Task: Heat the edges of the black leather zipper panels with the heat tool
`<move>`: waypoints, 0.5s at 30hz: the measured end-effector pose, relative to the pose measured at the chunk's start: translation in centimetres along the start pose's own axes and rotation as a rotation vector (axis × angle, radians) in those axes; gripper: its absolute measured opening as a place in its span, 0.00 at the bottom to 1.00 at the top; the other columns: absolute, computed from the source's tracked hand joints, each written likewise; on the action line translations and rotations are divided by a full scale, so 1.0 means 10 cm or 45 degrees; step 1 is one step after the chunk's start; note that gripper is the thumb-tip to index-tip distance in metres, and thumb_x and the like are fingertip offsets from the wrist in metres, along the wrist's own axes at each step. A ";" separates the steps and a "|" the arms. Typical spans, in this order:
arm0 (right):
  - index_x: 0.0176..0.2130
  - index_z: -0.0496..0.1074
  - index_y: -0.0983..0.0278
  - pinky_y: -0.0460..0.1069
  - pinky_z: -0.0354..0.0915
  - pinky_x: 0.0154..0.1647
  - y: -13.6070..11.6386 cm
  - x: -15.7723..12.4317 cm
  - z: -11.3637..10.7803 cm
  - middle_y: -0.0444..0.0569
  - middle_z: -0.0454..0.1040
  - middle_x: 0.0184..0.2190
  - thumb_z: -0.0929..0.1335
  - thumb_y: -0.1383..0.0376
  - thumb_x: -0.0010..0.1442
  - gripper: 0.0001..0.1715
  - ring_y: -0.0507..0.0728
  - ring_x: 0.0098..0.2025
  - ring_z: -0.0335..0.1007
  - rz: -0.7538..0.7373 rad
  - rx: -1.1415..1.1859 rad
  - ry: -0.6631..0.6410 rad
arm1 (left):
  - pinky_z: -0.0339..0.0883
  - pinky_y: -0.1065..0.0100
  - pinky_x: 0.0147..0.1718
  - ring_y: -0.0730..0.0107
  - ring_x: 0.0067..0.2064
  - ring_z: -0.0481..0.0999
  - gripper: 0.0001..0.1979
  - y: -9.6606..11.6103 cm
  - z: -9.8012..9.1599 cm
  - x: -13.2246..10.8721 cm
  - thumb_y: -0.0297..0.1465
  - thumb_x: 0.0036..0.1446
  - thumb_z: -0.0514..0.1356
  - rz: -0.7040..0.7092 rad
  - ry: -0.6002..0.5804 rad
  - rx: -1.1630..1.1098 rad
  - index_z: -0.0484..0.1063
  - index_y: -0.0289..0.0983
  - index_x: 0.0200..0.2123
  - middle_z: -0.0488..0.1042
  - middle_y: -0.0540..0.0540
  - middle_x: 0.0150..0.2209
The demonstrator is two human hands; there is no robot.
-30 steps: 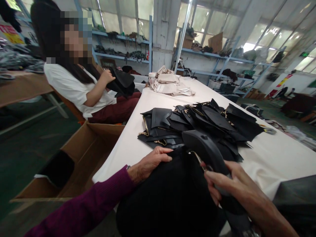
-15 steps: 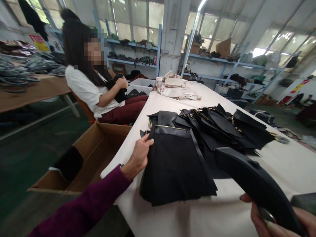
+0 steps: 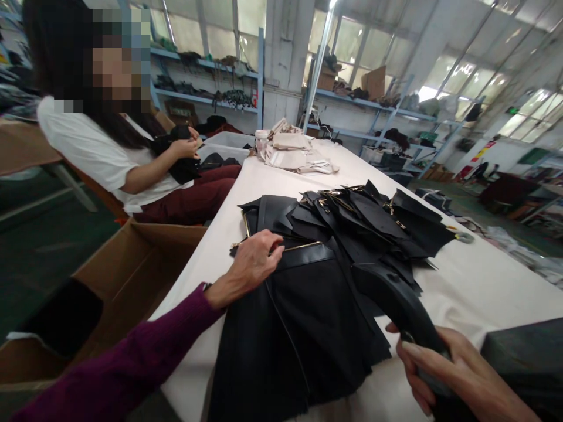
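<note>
My left hand [image 3: 257,261], fingers curled and pinched together, is at the top edge of a black zippered fabric piece [image 3: 316,316]. That piece has a smooth dark band and a gold zip along its top and lies over other black panels, which fan out toward the table's near edge. In my right hand [image 3: 444,357] is a black curved handheld tool [image 3: 391,293]. The tool's wide front end is against or just above the right side of the fabric; contact cannot be made out. Behind lies a heap of black zippered pieces [image 3: 360,217].
A co-worker [image 3: 105,146] sits at the left, holding dark material. An open cardboard box [image 3: 145,252] stands beside the white table [image 3: 470,281]. Beige bundles [image 3: 290,149] lie farther back, near white bins [image 3: 224,140]. At right is a dark box-shaped object [image 3: 528,357].
My left hand has shifted from the piece's left edge to its zipped top edge. Black fabric now spreads farther left and nearer. The tool has moved left with my right hand. The view has turned right.
</note>
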State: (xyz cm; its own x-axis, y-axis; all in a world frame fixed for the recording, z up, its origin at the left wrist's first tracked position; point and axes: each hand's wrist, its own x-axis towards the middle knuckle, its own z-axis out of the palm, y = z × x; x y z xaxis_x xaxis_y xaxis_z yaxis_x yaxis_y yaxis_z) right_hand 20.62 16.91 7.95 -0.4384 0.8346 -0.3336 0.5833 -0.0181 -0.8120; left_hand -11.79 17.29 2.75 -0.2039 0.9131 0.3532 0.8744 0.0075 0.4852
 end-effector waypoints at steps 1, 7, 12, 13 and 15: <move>0.25 0.68 0.64 0.47 0.60 0.22 -0.03 0.07 0.01 0.43 0.67 0.12 0.64 0.48 0.57 0.23 0.53 0.18 0.64 0.015 0.031 -0.014 | 0.65 0.65 0.40 0.63 0.38 0.74 0.12 0.06 0.10 0.10 0.31 0.57 0.53 0.068 -0.035 -0.028 0.75 0.34 0.39 0.75 0.42 0.37; 0.29 0.66 0.65 0.46 0.60 0.18 -0.03 0.62 0.07 0.39 0.64 0.12 0.67 0.50 0.52 0.20 0.52 0.14 0.61 0.029 0.242 -0.106 | 0.67 0.66 0.42 0.65 0.39 0.74 0.13 0.07 0.69 0.32 0.21 0.55 0.51 0.137 -0.040 -0.203 0.75 0.31 0.37 0.75 0.41 0.37; 0.26 0.66 0.65 0.46 0.60 0.19 -0.05 1.05 0.12 0.40 0.65 0.13 0.69 0.53 0.54 0.18 0.51 0.16 0.63 0.024 0.249 -0.227 | 0.68 0.66 0.42 0.67 0.38 0.75 0.15 -0.13 0.77 0.26 0.19 0.54 0.49 0.064 0.068 -0.291 0.76 0.32 0.36 0.76 0.42 0.37; 0.27 0.67 0.65 0.46 0.61 0.20 -0.05 1.09 0.12 0.40 0.65 0.13 0.70 0.53 0.54 0.18 0.51 0.16 0.64 0.020 0.258 -0.228 | 0.68 0.66 0.42 0.67 0.38 0.75 0.15 -0.15 0.79 0.25 0.19 0.54 0.49 0.045 0.073 -0.290 0.76 0.32 0.36 0.76 0.42 0.36; 0.28 0.68 0.65 0.46 0.61 0.21 -0.07 1.13 0.07 0.40 0.66 0.14 0.69 0.53 0.55 0.18 0.51 0.18 0.64 0.011 0.255 -0.186 | 0.68 0.67 0.42 0.66 0.38 0.75 0.15 -0.17 0.82 0.24 0.19 0.54 0.49 0.028 0.082 -0.277 0.76 0.32 0.37 0.76 0.42 0.36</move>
State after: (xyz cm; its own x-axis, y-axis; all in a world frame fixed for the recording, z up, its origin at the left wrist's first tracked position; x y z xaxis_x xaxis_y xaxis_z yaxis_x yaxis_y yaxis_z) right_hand 14.75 26.00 4.40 -0.5365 0.7460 -0.3946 0.4463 -0.1459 -0.8829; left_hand -10.14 22.87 -3.80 -0.2196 0.8840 0.4126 0.7648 -0.1065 0.6354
